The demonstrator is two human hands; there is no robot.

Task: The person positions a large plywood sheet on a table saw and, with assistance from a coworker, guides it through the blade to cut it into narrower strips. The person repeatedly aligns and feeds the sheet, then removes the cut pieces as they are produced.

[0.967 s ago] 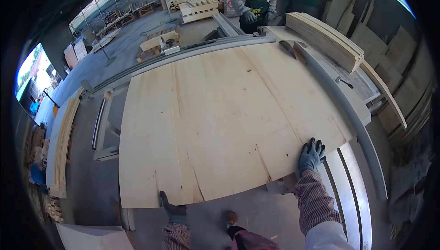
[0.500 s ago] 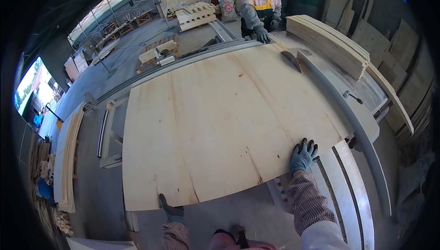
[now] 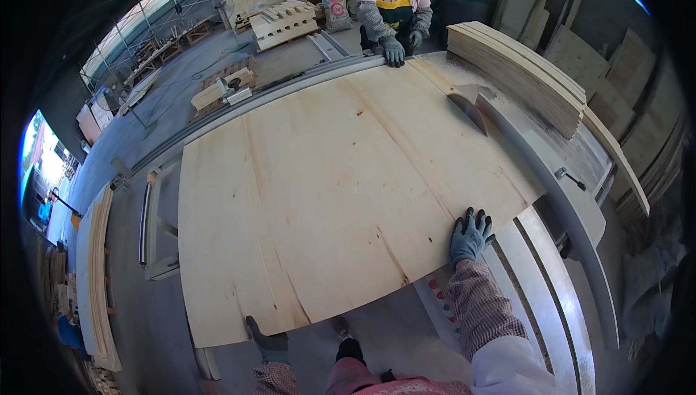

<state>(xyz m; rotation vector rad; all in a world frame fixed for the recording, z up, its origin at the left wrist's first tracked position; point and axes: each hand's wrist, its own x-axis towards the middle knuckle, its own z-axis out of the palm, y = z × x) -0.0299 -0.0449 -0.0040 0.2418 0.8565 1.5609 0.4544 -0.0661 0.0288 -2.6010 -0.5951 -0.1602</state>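
Note:
A large pale plywood sheet with brown grain streaks lies across the saw table. My left hand, in a dark-tipped work glove, grips its near edge toward the left corner; the thumb is on top and the other fingers are hidden below. On the near right part of the sheet, my gloved right hand rests flat with fingers apart. Beyond the sheet's far right side the saw blade stands up beside the long grey fence. A co-worker's gloved hand is at the far edge.
A stack of cut boards sits right of the blade, with a long strip hanging past it. The metal table slats run at my right. A roller frame and more stacked sheets stand to the left.
The sheet has slid forward along the fence toward the blade, both my hands moving with it. My view has shifted, and the co-worker stands more upright at the far edge.

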